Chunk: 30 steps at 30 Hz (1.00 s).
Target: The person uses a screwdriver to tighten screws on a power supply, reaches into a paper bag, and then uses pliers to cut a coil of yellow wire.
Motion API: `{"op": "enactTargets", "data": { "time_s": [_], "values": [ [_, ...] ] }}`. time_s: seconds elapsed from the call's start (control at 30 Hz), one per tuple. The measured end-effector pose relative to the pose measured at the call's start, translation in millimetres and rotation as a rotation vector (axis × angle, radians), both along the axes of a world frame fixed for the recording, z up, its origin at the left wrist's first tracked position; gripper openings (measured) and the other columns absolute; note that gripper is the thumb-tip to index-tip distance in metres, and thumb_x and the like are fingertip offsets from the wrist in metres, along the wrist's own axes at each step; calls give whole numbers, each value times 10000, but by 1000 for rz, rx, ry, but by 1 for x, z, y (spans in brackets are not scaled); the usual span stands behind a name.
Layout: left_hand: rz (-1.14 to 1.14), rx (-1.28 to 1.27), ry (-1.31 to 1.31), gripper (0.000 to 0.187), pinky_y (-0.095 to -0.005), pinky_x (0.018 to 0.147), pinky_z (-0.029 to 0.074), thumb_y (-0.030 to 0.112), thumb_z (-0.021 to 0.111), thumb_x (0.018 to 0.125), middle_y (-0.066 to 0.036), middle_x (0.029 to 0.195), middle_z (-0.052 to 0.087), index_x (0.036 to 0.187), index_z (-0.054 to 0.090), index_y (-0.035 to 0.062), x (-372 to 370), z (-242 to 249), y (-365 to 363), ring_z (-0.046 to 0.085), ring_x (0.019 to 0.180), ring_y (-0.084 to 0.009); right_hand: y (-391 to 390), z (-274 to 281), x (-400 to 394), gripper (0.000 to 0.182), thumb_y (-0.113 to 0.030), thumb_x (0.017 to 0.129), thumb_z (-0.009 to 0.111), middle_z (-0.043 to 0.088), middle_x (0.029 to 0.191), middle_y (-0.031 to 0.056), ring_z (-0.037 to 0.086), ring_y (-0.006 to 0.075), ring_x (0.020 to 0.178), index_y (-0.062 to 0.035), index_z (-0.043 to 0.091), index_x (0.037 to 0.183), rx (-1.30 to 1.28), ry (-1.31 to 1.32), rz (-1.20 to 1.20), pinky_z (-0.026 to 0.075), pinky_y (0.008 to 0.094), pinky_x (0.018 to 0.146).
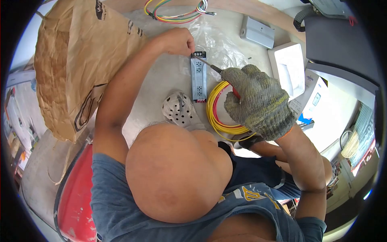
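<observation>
My bare left hand (177,41) is closed in a pinch at the upper end of a slim metal power supply (199,78). Whatever its fingertips hold there is hidden. The power supply lies on the floor with its perforated casing facing up and a black terminal block (198,54) at its far end. In a grey knitted glove, my right hand (260,103) grips a screwdriver (209,64) with a red handle. The screwdriver's tip reaches the terminal block, close to my left fingers. A coil of yellow and red wire (216,117) lies beside the power supply, under the gloved hand.
Clear plastic wrapping (219,42) lies behind the power supply. More coloured wires (177,18) sit at the back. A brown paper bag (76,60) stands left, a grey box (258,32) and white packaging (288,68) right. A clog-shod foot (177,109) is near the power supply.
</observation>
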<state>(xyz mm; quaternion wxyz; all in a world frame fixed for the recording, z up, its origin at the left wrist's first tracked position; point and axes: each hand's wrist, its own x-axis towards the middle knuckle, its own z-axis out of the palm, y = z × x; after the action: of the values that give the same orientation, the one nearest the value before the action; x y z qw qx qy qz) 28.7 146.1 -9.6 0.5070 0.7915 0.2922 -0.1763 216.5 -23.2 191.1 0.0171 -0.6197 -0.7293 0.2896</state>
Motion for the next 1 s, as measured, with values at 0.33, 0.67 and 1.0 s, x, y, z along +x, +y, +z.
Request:
{"op": "enactTargets", "data": {
  "time_s": [0.33, 0.67, 1.0],
  "values": [
    [-18, 7, -101, 163, -331, 702, 543, 81, 709, 750, -96, 817, 733, 899, 764, 45, -5, 0, 0, 679, 743, -182, 5, 4, -2, 431, -157, 738, 708, 620, 896, 151, 667, 349, 775, -139, 630, 1162, 22, -23, 39, 551, 442, 668],
    [-41, -22, -99, 147, -321, 701, 540, 65, 723, 748, -79, 816, 713, 890, 727, 29, -4, 3, -2, 670, 760, -173, 10, 4, -7, 416, -152, 753, 702, 616, 896, 147, 661, 331, 764, -130, 633, 1163, 54, -22, 57, 542, 424, 651],
    [-48, 37, 47, 141, -364, 707, 534, 93, 706, 757, -121, 855, 713, 889, 711, 43, 3, -4, -8, 675, 797, -234, 12, -2, -4, 395, -135, 730, 696, 610, 859, 128, 654, 319, 751, -136, 643, 1121, 129, -61, 107, 538, 425, 627]
  ]
}}
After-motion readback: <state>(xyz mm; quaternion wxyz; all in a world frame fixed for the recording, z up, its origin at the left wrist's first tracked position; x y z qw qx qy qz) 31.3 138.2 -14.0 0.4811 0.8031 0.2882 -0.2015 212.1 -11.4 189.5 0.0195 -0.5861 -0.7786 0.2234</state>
